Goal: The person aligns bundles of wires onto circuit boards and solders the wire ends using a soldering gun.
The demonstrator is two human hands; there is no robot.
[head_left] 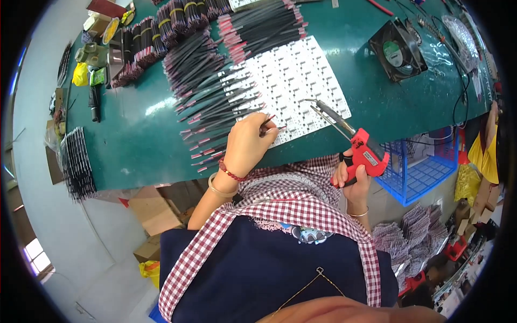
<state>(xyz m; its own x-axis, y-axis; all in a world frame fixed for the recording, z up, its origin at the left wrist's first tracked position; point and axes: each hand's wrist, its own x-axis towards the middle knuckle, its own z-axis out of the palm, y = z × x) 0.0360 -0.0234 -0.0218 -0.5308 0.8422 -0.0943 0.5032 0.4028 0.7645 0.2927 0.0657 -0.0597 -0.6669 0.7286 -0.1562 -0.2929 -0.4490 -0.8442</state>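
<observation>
My left hand [249, 139] is closed in a pinch over the near edge of a white panel [301, 81] patterned with rows of small black marks. Between its fingers is a thin black wire with a red end [267, 120]. My right hand [353, 180] grips the handle of a red soldering gun [367, 156]. The gun's metal tip points up and left, above the right part of the panel, apart from the left hand. Many black wires with pinkish-red ends [207, 126] lie side by side left of the panel, some overlapping its left edge.
Banded wire bundles [145, 40] and a loose wire pile [264, 27] lie toward the back of the green table [134, 156]. A black fan [397, 51] stands at right. Below the table's right edge is a blue plastic basket [420, 169]. Wire strips [78, 164] hang off the left edge.
</observation>
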